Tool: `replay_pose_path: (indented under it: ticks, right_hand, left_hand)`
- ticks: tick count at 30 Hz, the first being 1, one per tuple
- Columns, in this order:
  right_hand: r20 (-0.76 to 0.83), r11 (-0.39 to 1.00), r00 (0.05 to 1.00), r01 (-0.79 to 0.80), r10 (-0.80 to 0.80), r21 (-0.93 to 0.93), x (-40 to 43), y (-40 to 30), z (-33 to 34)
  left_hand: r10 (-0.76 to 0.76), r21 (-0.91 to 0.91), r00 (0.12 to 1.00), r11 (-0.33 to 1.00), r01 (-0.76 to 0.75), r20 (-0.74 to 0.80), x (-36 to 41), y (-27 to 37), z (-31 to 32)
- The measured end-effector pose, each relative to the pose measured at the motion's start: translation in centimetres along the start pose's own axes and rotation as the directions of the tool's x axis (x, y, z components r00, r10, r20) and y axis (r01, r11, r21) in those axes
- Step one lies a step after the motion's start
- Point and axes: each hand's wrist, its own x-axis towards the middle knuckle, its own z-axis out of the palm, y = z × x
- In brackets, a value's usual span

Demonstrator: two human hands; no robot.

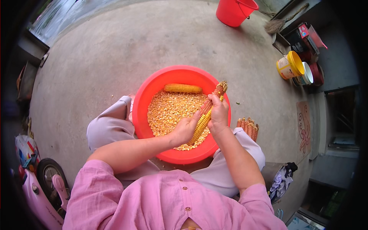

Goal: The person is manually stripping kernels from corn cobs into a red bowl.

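A red plastic basin (140,115) stands between my knees, partly filled with loose corn kernels (172,112). One whole ear of dried corn (183,88) lies on the kernels by the far wall. Over the basin's right side, my right hand (220,112) grips a reddish bare corn cob (219,90) together with the upper part of a yellow ear of corn (200,128). My left hand (187,128) lies against the left side of that ear and cob, with its fingers partly hidden. The ear slants down to the left, its lower end just above the kernels.
Several stripped corn cobs (249,127) stand bunched on the concrete floor beyond my right knee. A red bucket (233,13) is at the far side. Yellow (294,64) and white (307,73) buckets and a straw broom (275,26) line the right wall. A pink scooter (40,192) stands at the lower left.
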Motion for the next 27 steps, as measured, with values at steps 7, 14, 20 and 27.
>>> replay_pose_path:
  ticks: [7, 14, 20, 27]
  right_hand:
    - [0.003, 1.0, 1.0, 0.01, -0.01, -0.014, 0.5, 0.8, -0.5]
    - [0.014, 0.998, 0.999, 0.031, -0.031, -0.058, 0.3, 0.5, -0.2]
    - [0.074, 0.999, 0.997, -0.004, 0.007, -0.037, 0.1, 0.0, 0.1]
    - [-0.014, 1.0, 1.0, 0.008, -0.007, 0.008, 1.5, -0.8, -0.7]
  left_hand:
    - [-0.099, -0.154, 0.995, 0.983, 0.102, 0.025, 0.4, -0.9, -0.1]
    - [-0.101, -0.231, 0.992, 0.966, 0.116, 0.077, 0.1, -0.3, -0.5]
    - [-0.132, -0.287, 0.99, 0.948, 0.141, 0.048, 1.0, -1.9, -1.6]
    - [-0.331, -0.26, 0.936, 0.921, 0.292, -0.121, 0.4, 1.2, -2.1]
